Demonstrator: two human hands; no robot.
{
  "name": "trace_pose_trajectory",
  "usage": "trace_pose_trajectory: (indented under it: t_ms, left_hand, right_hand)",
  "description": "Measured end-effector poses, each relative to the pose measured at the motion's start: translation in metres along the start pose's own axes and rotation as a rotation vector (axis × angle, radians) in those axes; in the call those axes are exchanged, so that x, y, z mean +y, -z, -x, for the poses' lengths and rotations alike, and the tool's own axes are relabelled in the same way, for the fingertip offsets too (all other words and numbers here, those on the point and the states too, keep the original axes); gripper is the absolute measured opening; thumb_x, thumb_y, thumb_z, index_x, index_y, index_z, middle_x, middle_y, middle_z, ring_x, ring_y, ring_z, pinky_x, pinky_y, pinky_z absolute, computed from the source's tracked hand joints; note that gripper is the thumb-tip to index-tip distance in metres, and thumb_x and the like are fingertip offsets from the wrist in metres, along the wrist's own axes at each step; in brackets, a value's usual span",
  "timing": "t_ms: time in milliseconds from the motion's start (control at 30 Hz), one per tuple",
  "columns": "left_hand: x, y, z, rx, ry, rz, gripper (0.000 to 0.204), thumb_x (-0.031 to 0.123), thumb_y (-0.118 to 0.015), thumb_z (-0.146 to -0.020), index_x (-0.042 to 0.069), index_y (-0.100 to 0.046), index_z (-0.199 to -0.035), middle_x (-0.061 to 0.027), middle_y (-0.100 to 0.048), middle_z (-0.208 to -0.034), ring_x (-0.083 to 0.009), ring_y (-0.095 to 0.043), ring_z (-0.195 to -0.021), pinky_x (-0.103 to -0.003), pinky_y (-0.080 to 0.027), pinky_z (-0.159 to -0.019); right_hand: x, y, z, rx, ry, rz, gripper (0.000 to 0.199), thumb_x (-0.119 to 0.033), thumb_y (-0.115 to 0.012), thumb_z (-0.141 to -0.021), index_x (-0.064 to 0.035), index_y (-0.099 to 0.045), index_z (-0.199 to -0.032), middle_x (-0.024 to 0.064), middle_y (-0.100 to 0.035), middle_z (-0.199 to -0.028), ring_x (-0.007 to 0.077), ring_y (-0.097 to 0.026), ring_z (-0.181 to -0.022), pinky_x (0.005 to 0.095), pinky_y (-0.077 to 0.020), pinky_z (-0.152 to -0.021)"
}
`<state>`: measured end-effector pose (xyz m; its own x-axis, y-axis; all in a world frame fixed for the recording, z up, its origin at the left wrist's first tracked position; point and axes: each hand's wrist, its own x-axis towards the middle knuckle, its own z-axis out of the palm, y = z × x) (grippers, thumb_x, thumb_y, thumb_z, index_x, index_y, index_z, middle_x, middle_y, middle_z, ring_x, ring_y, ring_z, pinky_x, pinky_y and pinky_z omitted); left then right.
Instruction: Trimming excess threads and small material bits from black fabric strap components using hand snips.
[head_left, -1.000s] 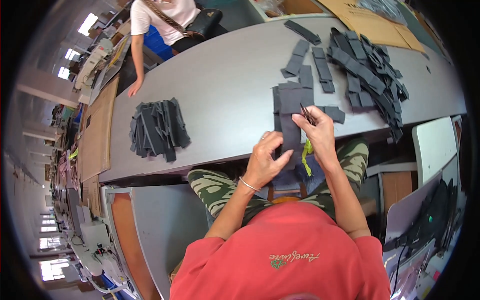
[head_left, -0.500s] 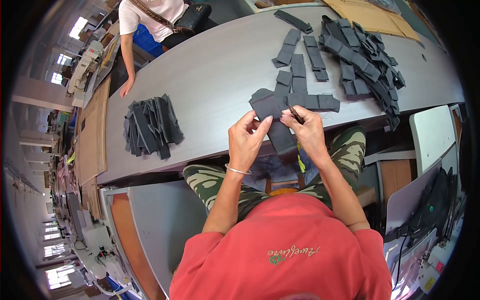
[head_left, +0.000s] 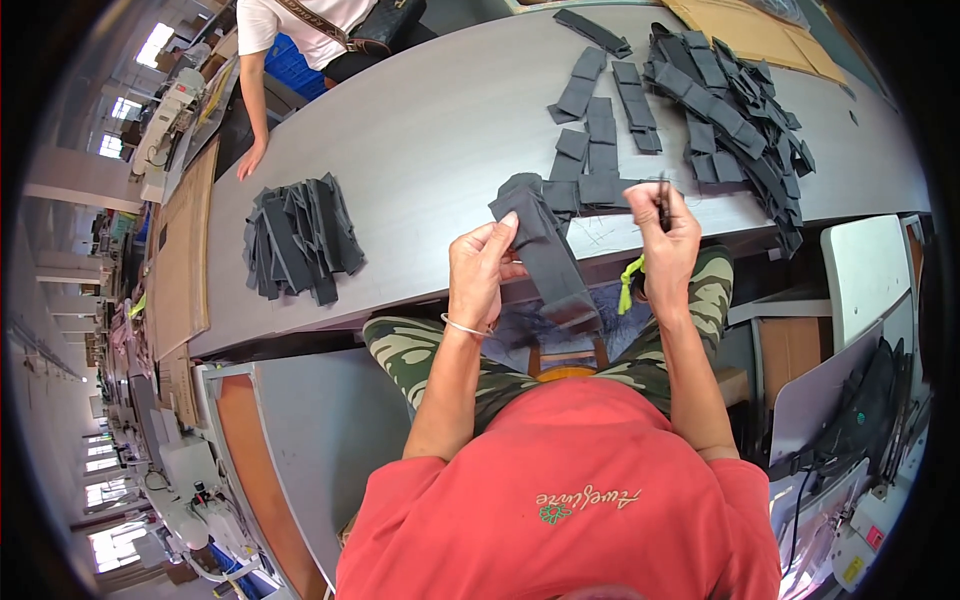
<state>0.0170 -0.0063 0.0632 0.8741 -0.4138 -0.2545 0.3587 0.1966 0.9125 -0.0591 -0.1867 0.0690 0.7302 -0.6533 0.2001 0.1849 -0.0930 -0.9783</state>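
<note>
My left hand (head_left: 478, 268) is closed on a dark grey fabric strip (head_left: 548, 255), thumb on top. The strip's far end lies by the other pieces at the table's front, and its near end hangs past the edge over my lap. To its right, my right hand (head_left: 668, 245) is raised and closed around small dark thread snips (head_left: 664, 198), mostly hidden by the fingers. A yellow-green ribbon (head_left: 628, 284) hangs beside that hand. Joined dark strips (head_left: 600, 188) lie just beyond both hands, with loose threads (head_left: 600, 222) near them.
A neat stack of dark strips (head_left: 300, 240) lies on the grey table (head_left: 430, 130) to the left. At the far right is a tangled heap of strips (head_left: 735, 115), near cardboard (head_left: 760, 35). Across the table, another person's hand (head_left: 252, 160) rests on the edge.
My right hand has drawn away from the fabric to the right with the snips. The strip has turned in my left hand and now slants down toward my lap.
</note>
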Motion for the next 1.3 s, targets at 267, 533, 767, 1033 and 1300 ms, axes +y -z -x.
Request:
trace_pose_trajectory:
  t_ms: [267, 533, 767, 1033, 1300]
  left_hand:
    - [-0.001, -0.003, 0.004, -0.077, 0.014, 0.018, 0.030, 0.025, -0.054, -0.093, -0.002, -0.064, -0.085, -0.0082, -0.065, -0.077, -0.0130, -0.063, -0.063, -0.023, -0.051, -0.052]
    - [0.006, -0.010, 0.011, -0.204, 0.101, 0.027, 0.023, 0.019, -0.053, -0.092, 0.001, -0.058, -0.105, -0.0033, -0.062, -0.080, -0.0096, -0.060, -0.068, -0.023, -0.052, -0.058]
    - [0.000, -0.014, 0.005, -0.234, 0.104, -0.135, 0.015, 0.013, -0.065, -0.086, 0.002, -0.060, -0.095, 0.0032, -0.058, -0.071, -0.0021, -0.053, -0.062, -0.018, -0.043, -0.052]
    - [-0.004, -0.013, 0.008, -0.162, -0.029, -0.428, 0.040, 0.030, -0.063, -0.087, 0.007, -0.054, -0.056, 0.0072, -0.044, -0.053, -0.0015, -0.039, -0.050, -0.021, -0.031, -0.044]
    - [0.000, -0.006, 0.005, -0.253, 0.080, -0.368, 0.045, 0.035, -0.061, -0.089, 0.001, -0.057, -0.059, 0.0002, -0.053, -0.059, -0.0060, -0.049, -0.051, -0.023, -0.047, -0.048]
  right_hand:
    - [-0.017, -0.023, 0.012, -0.399, 0.209, 0.237, 0.039, 0.001, -0.071, -0.068, -0.0137, -0.065, -0.103, 0.0041, -0.056, -0.082, 0.0170, -0.057, -0.073, 0.0274, -0.0449, -0.063]
    - [-0.001, -0.020, 0.009, -0.307, 0.291, 0.332, 0.019, -0.005, -0.070, -0.070, -0.0061, -0.067, -0.089, 0.0060, -0.058, -0.079, 0.0217, -0.058, -0.067, 0.0310, -0.0453, -0.059]
    - [-0.009, -0.024, -0.012, -0.192, 0.089, 0.157, 0.018, -0.014, -0.069, -0.081, 0.0029, -0.062, -0.080, 0.0040, -0.049, -0.064, 0.0102, -0.041, -0.059, 0.0253, -0.0347, -0.054]
    - [0.001, -0.021, -0.015, -0.195, 0.125, 0.185, 0.014, -0.010, -0.069, -0.078, 0.0024, -0.062, -0.079, 0.0065, -0.052, -0.064, 0.0120, -0.046, -0.059, 0.0271, -0.0378, -0.055]
    - [-0.010, -0.035, -0.008, -0.332, 0.150, 0.130, 0.010, -0.003, -0.068, -0.077, 0.0038, -0.061, -0.077, 0.0065, -0.054, -0.066, 0.0111, -0.044, -0.057, 0.0261, -0.0353, -0.052]
